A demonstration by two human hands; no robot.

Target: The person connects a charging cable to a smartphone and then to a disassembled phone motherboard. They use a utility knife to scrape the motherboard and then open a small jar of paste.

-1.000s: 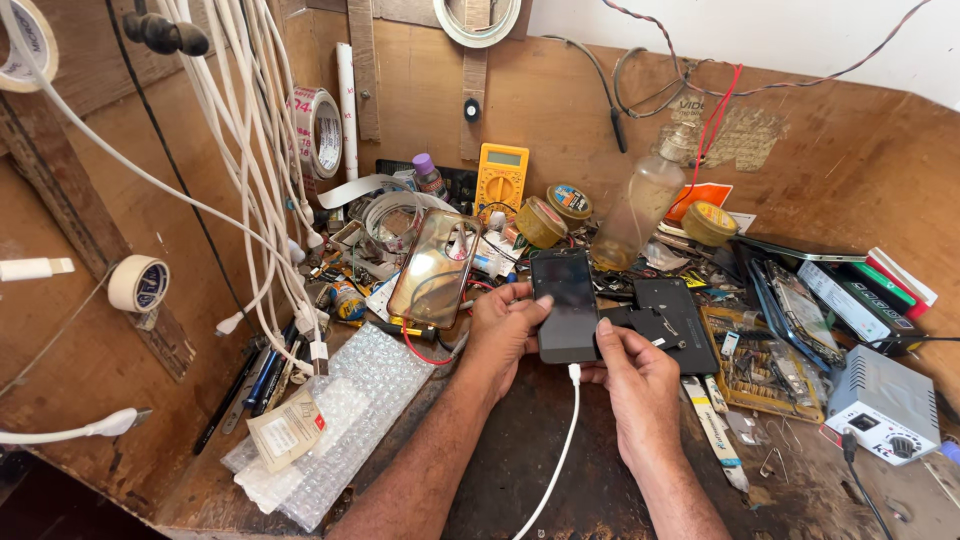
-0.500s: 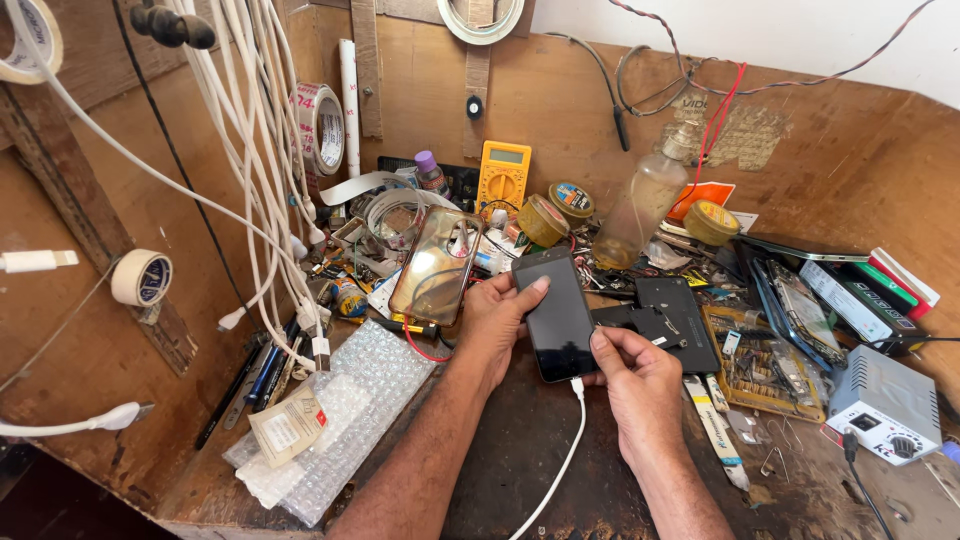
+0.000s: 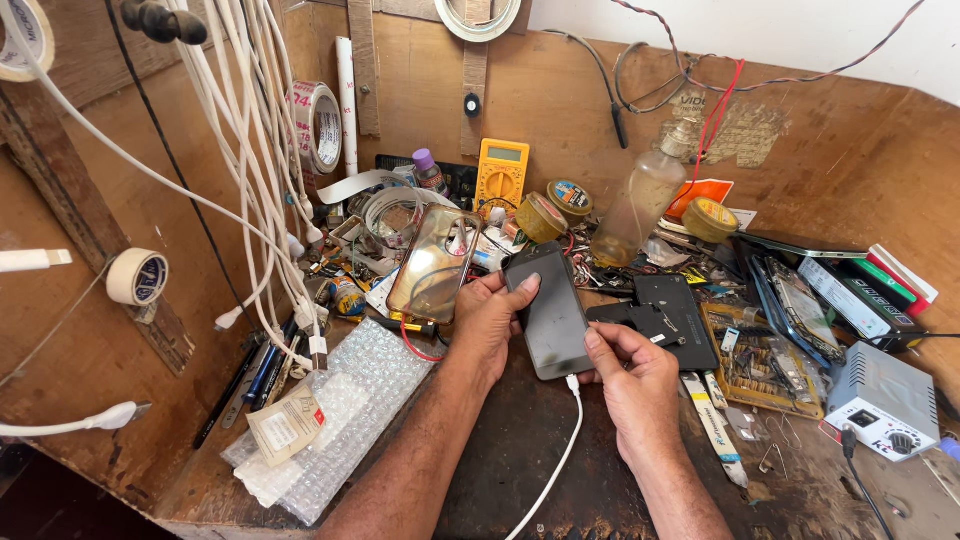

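Head view shows your left hand (image 3: 487, 318) wrapped around the left edge of a dark smartphone (image 3: 550, 312), thumb lying across its upper corner, fingers closed behind it. Your right hand (image 3: 632, 378) pinches the phone's lower right corner, thumb on the glass, so the phone sits between both hands, tilted and lifted just above the dark bench top (image 3: 500, 470). A white cable (image 3: 556, 460) is plugged into the phone's bottom end and trails down toward you between your forearms.

Just left of your left hand a clear phone case (image 3: 433, 262) leans among the clutter. Just right of your right hand lies a black flat holder (image 3: 672, 312). Further back stand a yellow multimeter (image 3: 501, 176) and a clear plastic bottle (image 3: 637, 205). Bubble wrap (image 3: 350, 410) lies at the bench's left front, and a white power box (image 3: 882, 400) sits at the far right.
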